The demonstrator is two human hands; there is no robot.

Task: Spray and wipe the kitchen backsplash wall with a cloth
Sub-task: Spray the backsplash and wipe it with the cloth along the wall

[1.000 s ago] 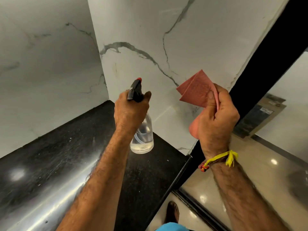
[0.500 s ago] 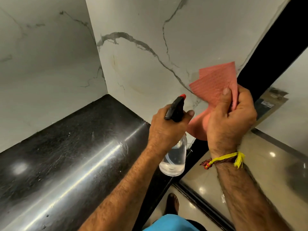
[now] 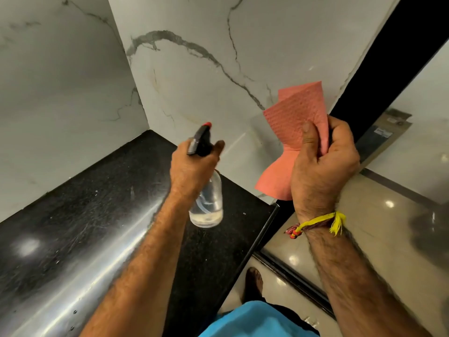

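While the left hand (image 3: 192,171) grips the spray bottle (image 3: 206,203) above the desk's (image 3: 97,215) far right corner, nozzle toward the marble backsplash (image 3: 206,81), the right hand (image 3: 320,164) clutches the pink cloth (image 3: 296,122) beside it, likely ready for wiping.

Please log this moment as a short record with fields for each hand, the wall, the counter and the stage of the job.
left hand: left hand grips the clear plastic spray bottle with its black trigger head, red-tipped nozzle aimed at the wall
right hand: right hand grips the folded pink cloth, held up near the wall
wall: white marble backsplash wall with grey veins; wetness cannot be told
counter: black speckled stone countertop, below the bottle
stage: bottle aimed at the wall; whether the cloth touches the wall cannot be told
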